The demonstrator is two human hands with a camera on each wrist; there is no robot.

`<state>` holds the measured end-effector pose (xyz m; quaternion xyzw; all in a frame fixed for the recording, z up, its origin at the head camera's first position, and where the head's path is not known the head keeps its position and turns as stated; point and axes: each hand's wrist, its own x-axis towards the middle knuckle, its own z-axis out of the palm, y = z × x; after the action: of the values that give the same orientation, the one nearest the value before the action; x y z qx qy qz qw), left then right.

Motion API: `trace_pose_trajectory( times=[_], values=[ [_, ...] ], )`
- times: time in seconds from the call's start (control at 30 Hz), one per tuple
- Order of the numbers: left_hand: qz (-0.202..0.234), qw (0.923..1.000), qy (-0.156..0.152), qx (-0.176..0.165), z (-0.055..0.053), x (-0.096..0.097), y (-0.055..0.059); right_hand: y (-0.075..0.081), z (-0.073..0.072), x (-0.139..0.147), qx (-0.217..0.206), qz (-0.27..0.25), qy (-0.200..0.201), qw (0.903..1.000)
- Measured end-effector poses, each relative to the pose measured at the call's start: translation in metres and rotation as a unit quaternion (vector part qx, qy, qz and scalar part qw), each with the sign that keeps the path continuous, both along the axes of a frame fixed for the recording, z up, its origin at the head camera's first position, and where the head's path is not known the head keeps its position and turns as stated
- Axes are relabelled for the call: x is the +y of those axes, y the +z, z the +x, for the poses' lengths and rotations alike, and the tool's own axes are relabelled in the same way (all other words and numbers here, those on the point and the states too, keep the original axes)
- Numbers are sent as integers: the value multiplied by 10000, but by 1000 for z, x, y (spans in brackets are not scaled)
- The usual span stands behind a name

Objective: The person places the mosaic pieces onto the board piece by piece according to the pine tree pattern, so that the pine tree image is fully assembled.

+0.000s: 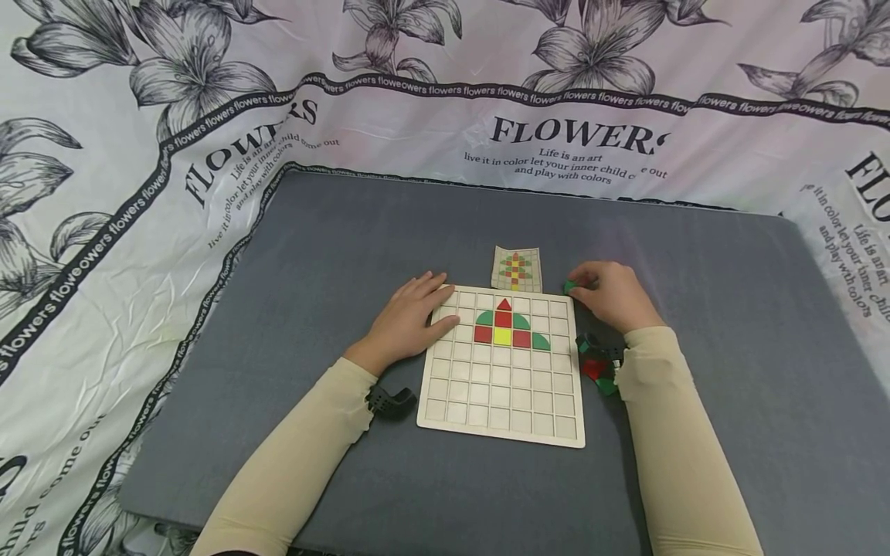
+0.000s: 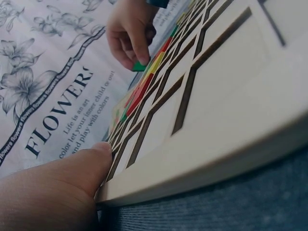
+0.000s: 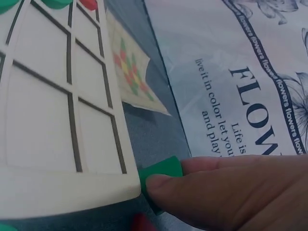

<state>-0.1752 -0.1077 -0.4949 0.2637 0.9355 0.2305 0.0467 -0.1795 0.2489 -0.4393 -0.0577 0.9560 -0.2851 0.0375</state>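
My left hand [image 1: 406, 316] rests on the left edge of a pale gridded board [image 1: 501, 398], its fingers extended towards the upper left corner. Between thumb and fingers, my right hand [image 1: 612, 295] pinches a green curved block [image 3: 164, 179] beside the board's upper right corner. Set in the grid are a red triangle [image 1: 504, 305], red squares [image 1: 483, 333], a yellow square [image 1: 502, 336] and green quarter-round blocks [image 1: 540, 342]. The green blocks flank the red column, and one lies right of the lower row.
A small pattern card [image 1: 516, 270] with a coloured tree design stands behind the board. Loose red blocks [image 1: 594, 368] and green blocks [image 1: 606, 385] lie right of the board, partly hidden by the right wrist. Flower-printed cloth [image 1: 556, 147] hangs around the grey table [image 1: 348, 232].
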Motion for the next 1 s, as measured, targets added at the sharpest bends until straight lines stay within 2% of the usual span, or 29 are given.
trace_pose_trajectory(
  times=[0.27,0.43,0.63,1.0],
  values=[
    [41,10000,59,24,1,0,2,15,0,-8,-52,-48,42,10000],
    [34,10000,27,-11,2,0,2,20,4,-14,-224,-8,351,9991],
    [49,10000,8,-7,2,0,2,24,7,-25,-198,-69,642,9977],
    [56,9999,-37,82,2,-1,2,28,9,-53,-316,-376,1102,9927]
  ],
)
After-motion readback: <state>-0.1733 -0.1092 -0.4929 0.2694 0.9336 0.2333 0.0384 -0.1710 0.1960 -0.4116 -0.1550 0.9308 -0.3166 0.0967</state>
